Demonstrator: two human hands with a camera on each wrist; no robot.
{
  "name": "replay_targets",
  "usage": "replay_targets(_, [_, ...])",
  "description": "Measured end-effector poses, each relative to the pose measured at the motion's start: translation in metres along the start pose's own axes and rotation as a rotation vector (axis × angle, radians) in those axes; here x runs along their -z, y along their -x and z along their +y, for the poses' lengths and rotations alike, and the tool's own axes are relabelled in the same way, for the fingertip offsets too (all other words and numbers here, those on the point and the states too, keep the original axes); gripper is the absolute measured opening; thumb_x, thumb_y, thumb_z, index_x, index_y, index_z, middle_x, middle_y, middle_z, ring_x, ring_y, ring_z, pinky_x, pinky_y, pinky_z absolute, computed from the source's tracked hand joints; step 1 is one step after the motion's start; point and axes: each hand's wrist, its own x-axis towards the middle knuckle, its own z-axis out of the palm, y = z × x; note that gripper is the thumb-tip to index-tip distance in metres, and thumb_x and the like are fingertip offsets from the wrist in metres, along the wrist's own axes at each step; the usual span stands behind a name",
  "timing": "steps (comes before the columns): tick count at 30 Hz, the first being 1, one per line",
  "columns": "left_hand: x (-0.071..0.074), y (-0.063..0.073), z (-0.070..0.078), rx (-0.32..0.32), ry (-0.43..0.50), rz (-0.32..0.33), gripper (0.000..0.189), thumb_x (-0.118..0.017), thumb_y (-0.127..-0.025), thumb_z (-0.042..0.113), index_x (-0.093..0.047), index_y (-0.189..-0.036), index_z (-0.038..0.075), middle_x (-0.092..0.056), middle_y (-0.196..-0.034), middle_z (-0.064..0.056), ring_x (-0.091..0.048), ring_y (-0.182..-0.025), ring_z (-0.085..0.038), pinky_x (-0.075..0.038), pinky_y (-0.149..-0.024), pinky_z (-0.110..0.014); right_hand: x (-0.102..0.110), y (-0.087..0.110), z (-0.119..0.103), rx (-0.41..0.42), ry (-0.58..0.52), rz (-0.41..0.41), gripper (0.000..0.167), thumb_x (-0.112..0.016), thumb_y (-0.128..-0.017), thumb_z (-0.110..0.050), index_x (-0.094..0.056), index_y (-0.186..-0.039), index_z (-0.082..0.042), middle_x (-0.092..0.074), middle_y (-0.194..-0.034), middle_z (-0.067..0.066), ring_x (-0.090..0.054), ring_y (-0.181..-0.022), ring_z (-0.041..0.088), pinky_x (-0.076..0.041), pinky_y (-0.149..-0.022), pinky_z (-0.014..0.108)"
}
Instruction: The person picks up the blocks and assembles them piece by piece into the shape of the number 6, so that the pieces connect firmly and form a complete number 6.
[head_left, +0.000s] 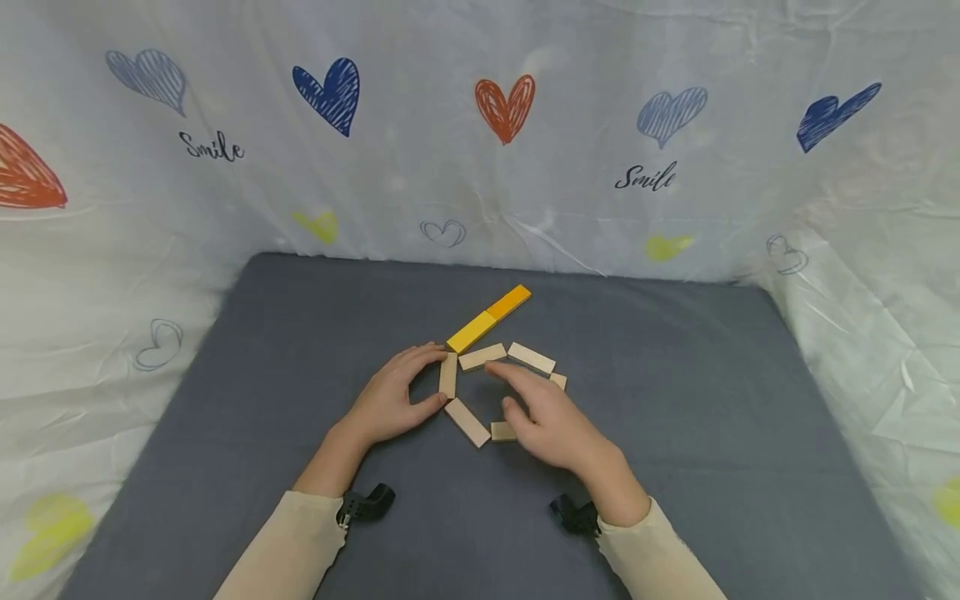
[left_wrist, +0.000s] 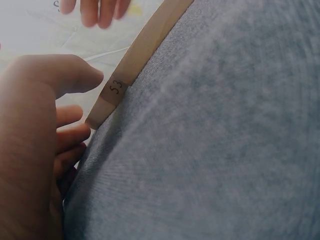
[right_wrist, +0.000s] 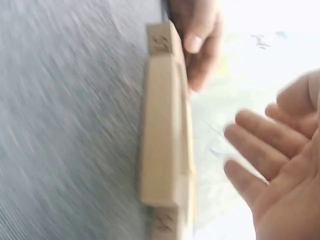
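Note:
Several plain wooden blocks lie end to end in a rough ring on the grey cloth. My left hand [head_left: 390, 396] is at the ring's left side, holding a wooden block [head_left: 447, 377] between the thumb at its near end and fingers at its far end. Over the ring's right part hovers my right hand [head_left: 551, 417], fingers spread loosely with nothing in them. It partly hides a near block [head_left: 502, 431] and the ring's right side. A lower-left block [head_left: 467, 422] slants toward me. Handwritten marks show on some block ends in the wrist views, such as this block [left_wrist: 112, 90].
Beyond the ring, a yellow block [head_left: 471, 332] and an orange block [head_left: 509, 302] lie end to end in a slanted line, the yellow one close to the ring's upper-left corner. A white curtain [head_left: 420, 183] with printed hearts stands behind the grey cloth [head_left: 675, 433].

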Motion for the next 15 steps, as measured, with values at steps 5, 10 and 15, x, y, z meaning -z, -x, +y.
replay_targets(5, [0.003,0.003,0.000,-0.001,0.009,0.016,0.063,-0.077,-0.102,0.039,-0.059,-0.158,0.017,-0.050,-0.168,-0.007,-0.038,-0.160,-0.036,-0.031,-0.130,-0.063,0.020,-0.001,0.005,-0.011,0.134,0.154,0.050,-0.052,-0.110,-0.010,-0.054,-0.160,-0.005,-0.055,-0.162,0.012,-0.047,-0.154,0.033,-0.038,-0.129,0.053])
replay_targets(10, [0.005,0.002,0.000,-0.025,-0.012,0.039,0.063,-0.073,-0.105,0.040,-0.057,-0.160,0.014,-0.049,-0.168,-0.010,-0.038,-0.159,-0.036,-0.033,-0.128,-0.065,0.038,0.001,0.016,-0.109,0.246,0.209,0.052,-0.055,-0.114,-0.024,-0.052,-0.161,-0.001,-0.047,-0.167,0.019,-0.037,-0.158,0.044,-0.026,-0.132,0.061])
replay_targets(15, [0.007,-0.001,0.003,-0.058,-0.119,0.076,0.070,-0.068,-0.105,0.053,-0.055,-0.161,0.012,-0.047,-0.168,-0.013,-0.038,-0.159,-0.036,-0.034,-0.128,-0.064,0.052,0.006,0.027,-0.208,0.375,0.193,0.065,-0.055,-0.114,-0.044,-0.048,-0.165,-0.005,-0.036,-0.172,0.025,-0.026,-0.162,0.049,-0.015,-0.132,0.069])
